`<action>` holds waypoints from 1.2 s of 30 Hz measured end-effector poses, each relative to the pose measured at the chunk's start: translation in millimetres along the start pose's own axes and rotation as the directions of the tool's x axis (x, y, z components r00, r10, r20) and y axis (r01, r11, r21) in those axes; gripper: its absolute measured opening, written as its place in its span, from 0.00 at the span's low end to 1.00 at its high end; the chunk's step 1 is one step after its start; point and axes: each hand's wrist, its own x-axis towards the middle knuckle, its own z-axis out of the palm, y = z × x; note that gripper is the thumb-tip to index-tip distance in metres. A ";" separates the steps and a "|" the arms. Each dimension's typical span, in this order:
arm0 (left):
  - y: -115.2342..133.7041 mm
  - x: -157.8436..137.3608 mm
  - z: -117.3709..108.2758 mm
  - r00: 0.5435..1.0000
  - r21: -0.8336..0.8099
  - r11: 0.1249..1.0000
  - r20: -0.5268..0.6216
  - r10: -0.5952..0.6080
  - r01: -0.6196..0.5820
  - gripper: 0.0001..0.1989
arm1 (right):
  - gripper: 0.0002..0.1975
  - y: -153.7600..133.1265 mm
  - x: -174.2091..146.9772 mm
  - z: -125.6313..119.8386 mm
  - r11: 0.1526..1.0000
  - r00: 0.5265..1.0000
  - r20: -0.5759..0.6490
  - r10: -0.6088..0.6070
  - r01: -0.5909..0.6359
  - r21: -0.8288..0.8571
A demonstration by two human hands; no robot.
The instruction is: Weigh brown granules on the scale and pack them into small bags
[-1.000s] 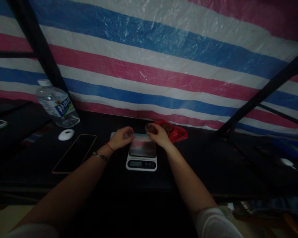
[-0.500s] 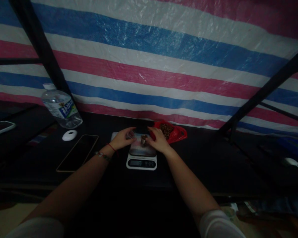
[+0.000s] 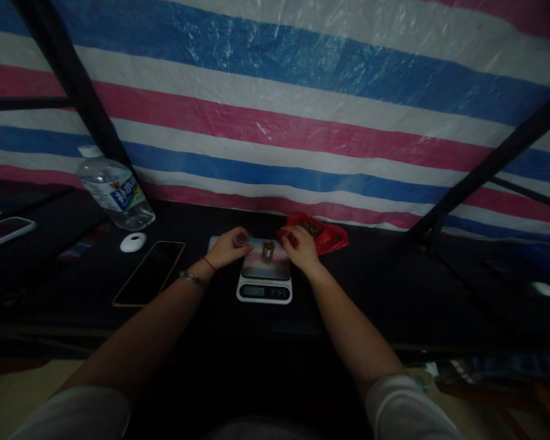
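A white digital scale (image 3: 264, 292) with a metal top plate lies in front of me. On its plate stands a small metal cup (image 3: 268, 249) with brown bits in it. My left hand (image 3: 229, 249), at the scale's left side, is closed around a small clear plastic container (image 3: 242, 239); something dark shows inside. To the right of the cup, apart from it, is my right hand (image 3: 302, 249), its fingers bent and the thumb apart from them. Behind that hand lies an opened red plastic bag (image 3: 330, 239) holding brown granules (image 3: 311, 228), partly covered by the fingers.
On the left, a phone (image 3: 150, 274) lies flat beside a white oval case (image 3: 132, 242) and a large clear bottle (image 3: 117, 188). Another phone (image 3: 7, 232) is at the far left. A striped plastic sheet (image 3: 275, 116) hangs behind the black table (image 3: 371, 293), between dark metal poles (image 3: 490, 159).
My right hand has let go of the metal cup and moved right, beside the red bag. The cup now stands free on the scale. My left hand still holds the clear container.
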 end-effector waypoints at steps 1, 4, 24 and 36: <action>0.3 -0.2 -0.1 1.000 -0.006 1.000 0.000 0.007 -0.007 0.16 | 0.13 -0.2 -0.1 0.2 1.000 1.000 0.000 0.005 -0.005 -0.003; 1.2 -0.3 -0.7 1.000 -0.024 0.999 -0.007 0.029 -0.029 0.16 | 0.12 0.3 1.5 -0.9 1.000 1.000 -0.015 0.025 -0.026 -0.015; -3.8 1.4 -7.0 0.995 0.003 1.000 -0.096 -0.006 0.007 0.15 | 0.13 6.1 -0.9 -19.2 0.924 0.908 0.201 0.368 -0.333 -0.189; -11.8 4.1 -5.8 0.991 0.036 0.999 -0.131 -0.015 0.020 0.14 | 0.17 20.9 4.6 -20.1 0.818 0.847 0.181 0.500 -0.393 -0.421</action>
